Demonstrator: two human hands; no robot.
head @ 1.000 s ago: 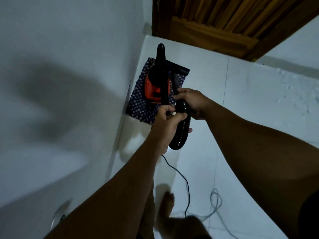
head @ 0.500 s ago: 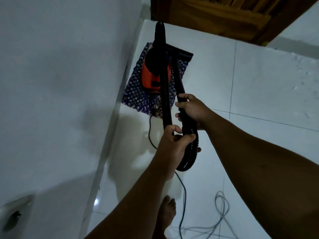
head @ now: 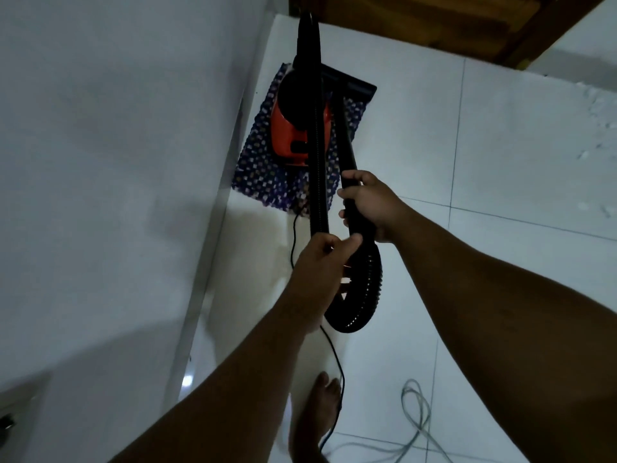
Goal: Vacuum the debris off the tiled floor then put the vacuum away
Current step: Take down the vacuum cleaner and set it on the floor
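A small orange and black vacuum (head: 289, 135) sits on a dotted blue mat (head: 263, 182) against the white wall. Its ribbed black hose (head: 362, 295) bends in a loop below my hands. My left hand (head: 322, 262) grips one run of the hose that rises towards the vacuum. My right hand (head: 370, 203) grips the rigid black tube (head: 344, 142), whose flat floor nozzle (head: 350, 85) lies at the mat's far edge. White debris specks (head: 601, 115) dot the tiles at the far right.
The white wall (head: 117, 162) runs along the left. A wooden door (head: 434, 18) stands at the top. A black power cord (head: 335, 362) trails past my bare foot (head: 314, 419). A pale cable (head: 414, 416) loops on the tiled floor (head: 500, 162) at bottom right.
My view has dropped towards the floor, so the vacuum and mat sit higher in frame. Both hands keep their grip and now sit further from the vacuum, with the hose loop hanging lower.
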